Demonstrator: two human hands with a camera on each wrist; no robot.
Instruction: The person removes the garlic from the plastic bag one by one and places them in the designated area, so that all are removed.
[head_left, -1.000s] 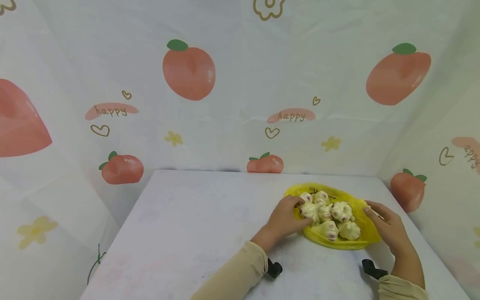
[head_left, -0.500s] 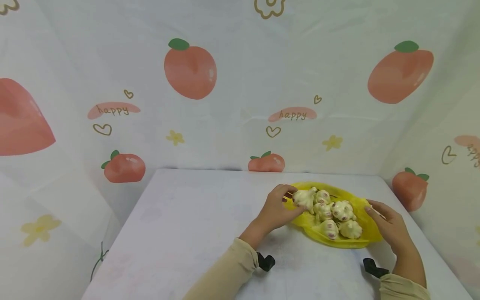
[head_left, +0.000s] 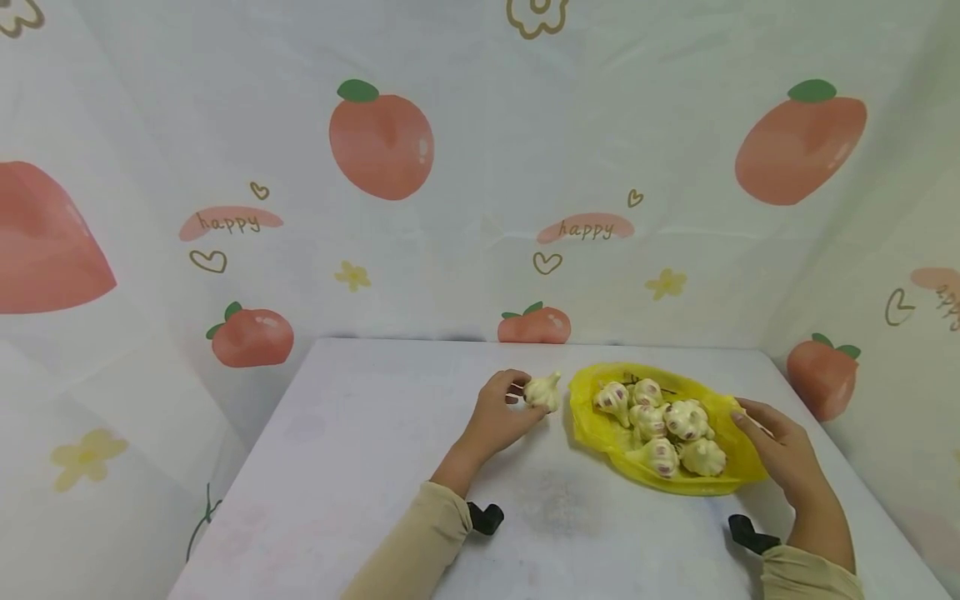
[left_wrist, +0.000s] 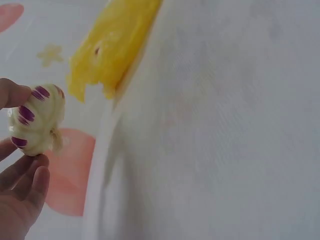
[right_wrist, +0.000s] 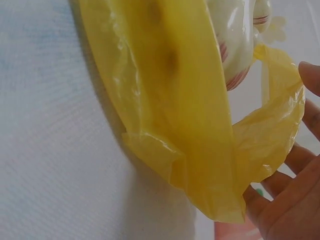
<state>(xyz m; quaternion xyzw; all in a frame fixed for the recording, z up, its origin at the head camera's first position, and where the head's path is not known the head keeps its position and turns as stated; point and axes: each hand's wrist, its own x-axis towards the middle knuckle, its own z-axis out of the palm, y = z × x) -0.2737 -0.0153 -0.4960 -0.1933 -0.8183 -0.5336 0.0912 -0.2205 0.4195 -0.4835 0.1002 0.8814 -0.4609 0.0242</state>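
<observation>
Between its thumb and fingers, the left hand [head_left: 493,423] pinches a garlic bulb [head_left: 543,395], above the table and left of the bag. Purple streaks mark the pale bulb [left_wrist: 37,120] in the left wrist view. At the right, a yellow plastic bag [head_left: 587,422] lies spread wide, with several garlic bulbs [head_left: 686,419] inside. The right hand [head_left: 787,454] pinches the bag's right edge. Seen from the right wrist, the thumb [right_wrist: 311,77] touches the raised plastic rim, and the other fingers are behind it, partly hidden.
The white table [head_left: 375,467] extends left of the bag and in front of it. A white backdrop cloth [head_left: 465,250] printed with fruit hangs behind the table and along its sides. A thin green cord [head_left: 201,521] shows by the table's left edge.
The left hand has lifted a garlic bulb out of the bag and carried it left. The right hand has stayed at the bag's edge.
</observation>
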